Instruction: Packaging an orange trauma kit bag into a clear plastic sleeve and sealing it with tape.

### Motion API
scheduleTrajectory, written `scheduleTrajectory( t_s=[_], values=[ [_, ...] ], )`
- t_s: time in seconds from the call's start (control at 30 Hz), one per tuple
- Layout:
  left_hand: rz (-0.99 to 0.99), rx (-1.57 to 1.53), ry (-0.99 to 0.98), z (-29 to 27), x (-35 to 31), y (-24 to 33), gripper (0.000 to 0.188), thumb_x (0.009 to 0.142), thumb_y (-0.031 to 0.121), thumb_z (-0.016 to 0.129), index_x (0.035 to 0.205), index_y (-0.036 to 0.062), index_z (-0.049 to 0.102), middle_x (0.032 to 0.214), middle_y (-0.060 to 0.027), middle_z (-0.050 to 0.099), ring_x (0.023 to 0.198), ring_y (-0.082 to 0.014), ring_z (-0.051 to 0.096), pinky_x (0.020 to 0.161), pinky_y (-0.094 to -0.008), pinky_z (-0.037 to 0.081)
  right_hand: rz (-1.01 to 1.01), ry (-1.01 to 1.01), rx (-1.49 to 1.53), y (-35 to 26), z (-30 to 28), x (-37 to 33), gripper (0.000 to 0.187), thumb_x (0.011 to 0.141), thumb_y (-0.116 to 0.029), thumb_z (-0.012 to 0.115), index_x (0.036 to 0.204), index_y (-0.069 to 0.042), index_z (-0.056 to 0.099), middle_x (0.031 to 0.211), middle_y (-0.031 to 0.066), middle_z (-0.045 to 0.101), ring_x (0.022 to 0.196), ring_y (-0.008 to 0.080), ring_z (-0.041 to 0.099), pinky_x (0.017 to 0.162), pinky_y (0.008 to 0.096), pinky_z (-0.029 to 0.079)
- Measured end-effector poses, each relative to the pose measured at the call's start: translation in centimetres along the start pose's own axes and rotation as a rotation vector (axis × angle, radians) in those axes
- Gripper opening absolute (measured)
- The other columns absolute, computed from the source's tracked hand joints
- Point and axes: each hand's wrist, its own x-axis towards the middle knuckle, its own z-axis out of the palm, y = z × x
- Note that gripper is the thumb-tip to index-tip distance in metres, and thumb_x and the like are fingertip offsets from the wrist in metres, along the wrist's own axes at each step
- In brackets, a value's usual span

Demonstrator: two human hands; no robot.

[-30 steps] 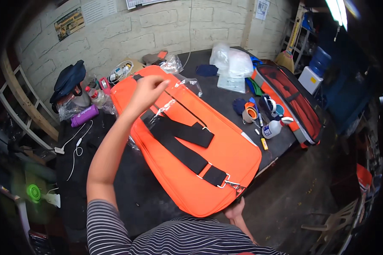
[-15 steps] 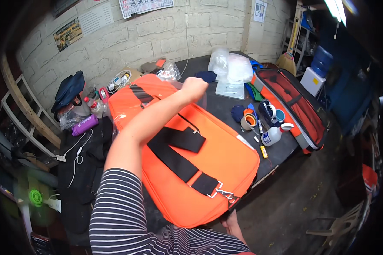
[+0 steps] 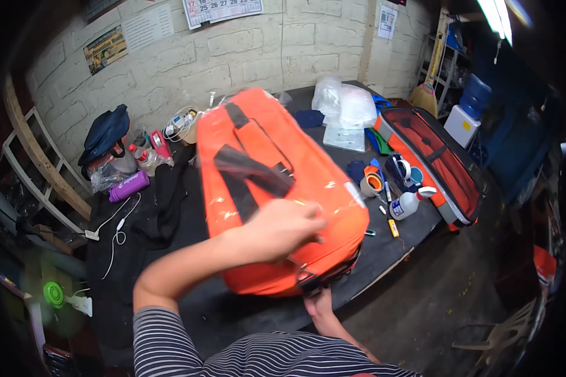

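An orange bag (image 3: 321,182) with wide black straps and metal clips lies aslant before me on the dark table. Glossy clear plastic film (image 3: 217,195) covers much of it, shining along its left side and top. My left hand (image 3: 289,227) is closed over the bag's near half, its fingers pinched on the film's edge; a blur hides the fingertips in part. Under the near right end, my right hand (image 3: 319,303) grips the orange bag by its bottom edge, fingers mostly hidden beneath it.
A second orange bag (image 3: 431,141) with a mesh top stands at the table's right edge. Close by are a spray bottle (image 3: 409,202), tape rolls (image 3: 371,182) and a yellow lighter (image 3: 393,227). Folded clear plastic bags (image 3: 352,107) lie behind. At left are a purple bottle (image 3: 129,186) and white cable (image 3: 118,229).
My left hand has come from the bag's far end to its near end, drawing the plastic film along over it. The orange bag has turned somewhat and its near end has shifted away from me.
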Motion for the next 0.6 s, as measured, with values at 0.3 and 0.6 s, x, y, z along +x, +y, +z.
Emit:
scheduleTrajectory(
  t_s=[0.3,0.6],
  values=[
    [-1.094,-0.667,0.511,12.4,-16.5,-9.5,0.098,0.073,0.029,0.077,0.148,0.0155,0.016,0.135,-0.022,0.033,0.122,-0.0301,0.041,0.097,-0.0365,0.04,0.132,0.118,0.1,-2.3,1.0,0.9,0.048,0.087,-0.015,0.051,0.133,-0.003,0.04,0.14,0.0134,0.039,0.131,0.0328,0.033,0.11,0.0543,0.025],
    [-0.542,-1.14,0.966,12.2,-12.4,-14.4,0.066,0.097,0.041,0.035,0.147,0.0016,0.014,0.149,-0.0102,0.025,0.139,-0.02,0.019,0.111,-0.037,0.021,0.085,0.077,0.158,-1.4,1.7,-0.7,0.054,0.081,-0.014,0.058,0.133,-0.007,0.044,0.141,0.0109,0.039,0.132,0.0345,0.032,0.109,0.058,0.024]
  ],
)
